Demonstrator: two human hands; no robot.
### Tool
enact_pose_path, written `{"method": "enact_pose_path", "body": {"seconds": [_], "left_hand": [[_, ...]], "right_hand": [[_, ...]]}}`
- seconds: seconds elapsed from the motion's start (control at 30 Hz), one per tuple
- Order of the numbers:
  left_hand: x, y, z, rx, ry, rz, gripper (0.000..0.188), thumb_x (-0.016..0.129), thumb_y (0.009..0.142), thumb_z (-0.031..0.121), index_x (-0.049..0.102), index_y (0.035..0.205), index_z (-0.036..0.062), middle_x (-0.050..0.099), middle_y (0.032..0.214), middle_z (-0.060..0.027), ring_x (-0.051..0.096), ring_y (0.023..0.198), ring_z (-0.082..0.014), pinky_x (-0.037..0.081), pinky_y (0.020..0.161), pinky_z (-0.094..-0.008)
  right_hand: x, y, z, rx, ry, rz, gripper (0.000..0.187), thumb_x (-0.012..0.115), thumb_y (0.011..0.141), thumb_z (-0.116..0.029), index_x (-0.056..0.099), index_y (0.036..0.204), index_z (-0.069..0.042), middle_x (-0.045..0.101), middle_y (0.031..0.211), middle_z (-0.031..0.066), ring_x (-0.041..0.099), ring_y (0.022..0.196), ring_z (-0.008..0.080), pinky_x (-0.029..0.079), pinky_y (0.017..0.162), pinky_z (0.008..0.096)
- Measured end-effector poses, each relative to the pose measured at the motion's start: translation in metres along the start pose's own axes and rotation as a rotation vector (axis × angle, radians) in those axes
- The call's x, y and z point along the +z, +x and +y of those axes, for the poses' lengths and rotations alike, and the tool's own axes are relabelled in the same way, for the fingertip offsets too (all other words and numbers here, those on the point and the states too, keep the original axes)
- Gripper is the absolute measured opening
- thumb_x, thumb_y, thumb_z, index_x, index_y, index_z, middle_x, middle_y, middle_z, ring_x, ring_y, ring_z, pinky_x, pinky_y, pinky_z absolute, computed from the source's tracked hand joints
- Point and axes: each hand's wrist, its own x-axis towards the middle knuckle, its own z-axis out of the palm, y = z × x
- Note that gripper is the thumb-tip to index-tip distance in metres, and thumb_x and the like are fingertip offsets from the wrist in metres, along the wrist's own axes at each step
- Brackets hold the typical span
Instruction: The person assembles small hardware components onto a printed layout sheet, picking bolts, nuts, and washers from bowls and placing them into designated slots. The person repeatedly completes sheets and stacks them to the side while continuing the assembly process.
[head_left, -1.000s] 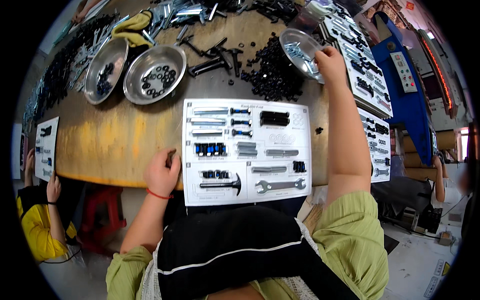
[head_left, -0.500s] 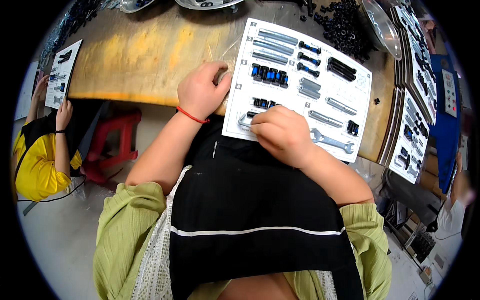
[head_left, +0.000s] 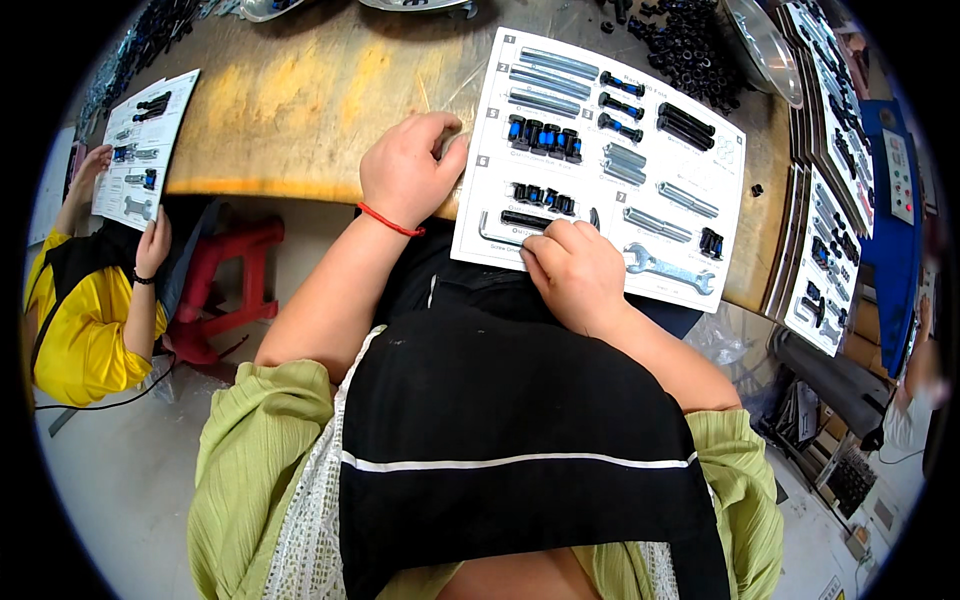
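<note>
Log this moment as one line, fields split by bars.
Left hand: curled on wooden table, at white card's left edge | Right hand: over card's lower part | Beyond card: small black parts, metal bowl

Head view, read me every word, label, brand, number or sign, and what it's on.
I won't copy print; it stands here:
White picture card: heading, boxed numbers; captions mostly too small.
Co-worker's card: too small.
Stacked cards: too small.
Control panel: any marks blurred.
Floor sign: cut off, unreadable.

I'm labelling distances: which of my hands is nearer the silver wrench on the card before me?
Right: the right hand is just left of the silver wrench; the left hand is farther, left of the card.
</note>
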Motion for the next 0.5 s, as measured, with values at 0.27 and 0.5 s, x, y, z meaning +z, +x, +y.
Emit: {"method": "enact_pose_path", "body": {"seconds": [0.27,0.5], "left_hand": [[0.0,-0.003,-0.008,-0.108,-0.258,-0.023,0.025,0.069,0.082,0.012,0.067,0.105,0.0042,0.06,0.085,-0.0069,0.059,0.069,-0.0178,0.05,0.064,-0.0318],[0.009,-0.011,0.022,-0.066,-0.533,-0.248,0.062,0.069,0.087,0.02,0.04,0.139,0.0032,0.039,0.142,-0.0222,0.039,0.132,-0.0357,0.032,0.11,-0.0436]], "right_hand": [[-0.045,-0.002,0.039,0.204,0.054,0.273,0.026,0.072,0.076,-0.009,0.065,0.101,-0.007,0.064,0.098,0.01,0.061,0.09,0.0305,0.049,0.077,0.0391],[-0.083,-0.089,0.143,0.897,-0.037,0.434,0.042,0.06,0.089,-0.012,0.054,0.128,0.004,0.057,0.127,0.0232,0.054,0.115,0.0376,0.04,0.102,0.0437]]}}
